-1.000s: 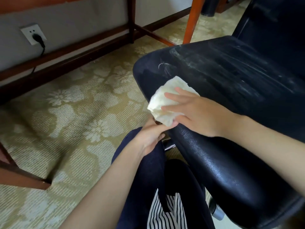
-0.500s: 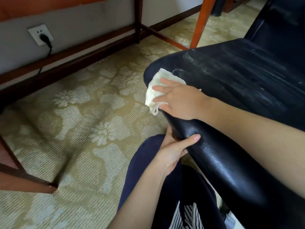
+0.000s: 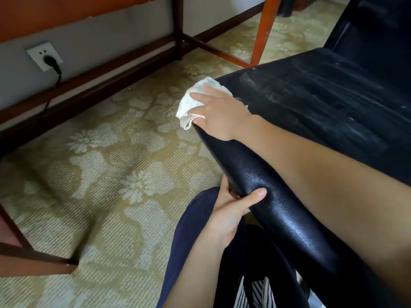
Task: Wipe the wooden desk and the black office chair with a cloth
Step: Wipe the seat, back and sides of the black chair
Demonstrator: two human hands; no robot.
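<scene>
The black office chair (image 3: 322, 103) fills the right side, its leather seat streaked with dust. My right hand (image 3: 219, 114) lies flat with straight fingers on a crumpled white cloth (image 3: 189, 105), pressing it against the seat's front left corner. My left hand (image 3: 231, 210) grips the seat's front edge from below, with the thumb on top of the leather and the fingers hidden underneath. The wooden desk (image 3: 66, 12) shows only as its underside and legs at the top.
Patterned beige carpet (image 3: 100, 174) covers the floor. A wall socket with a black plug (image 3: 45, 56) sits at upper left. Desk legs and rails (image 3: 264, 30) stand behind the chair. A wooden base (image 3: 33, 261) lies at lower left. My dark trousers (image 3: 200, 252) are below.
My right hand has slid the cloth along the seat's front edge to the far corner. My left hand took hold of the seat edge and stays there.
</scene>
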